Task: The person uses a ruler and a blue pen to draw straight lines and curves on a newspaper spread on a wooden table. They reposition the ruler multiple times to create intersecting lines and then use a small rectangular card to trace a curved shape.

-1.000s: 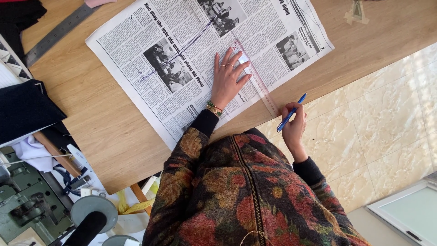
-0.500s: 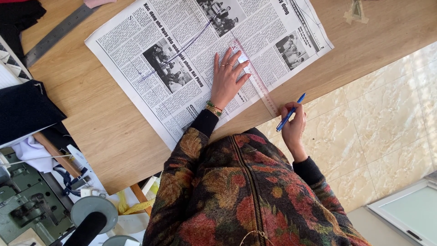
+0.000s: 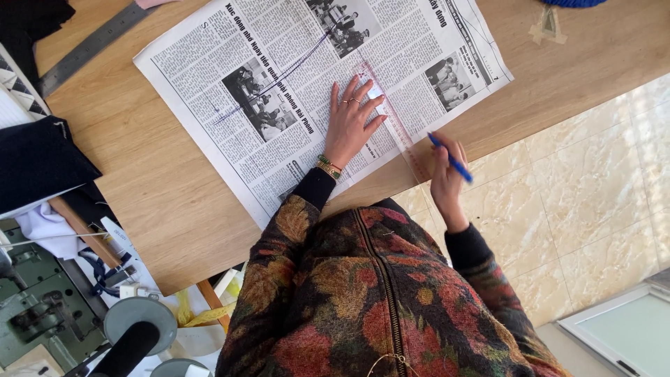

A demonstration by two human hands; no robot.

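wooden table (image 3: 167,202) | cream marble-tile floor (image 3: 593,181) | green sewing machine (image 3: 35,321) lower left | daylight

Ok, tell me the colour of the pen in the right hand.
Blue, seen in the head view: the pen in the right hand.

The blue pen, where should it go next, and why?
Probably down to the newspaper, beside the clear ruler. The left hand presses that ruler flat, while the right hand holds the blue pen at the table's edge, off the page.
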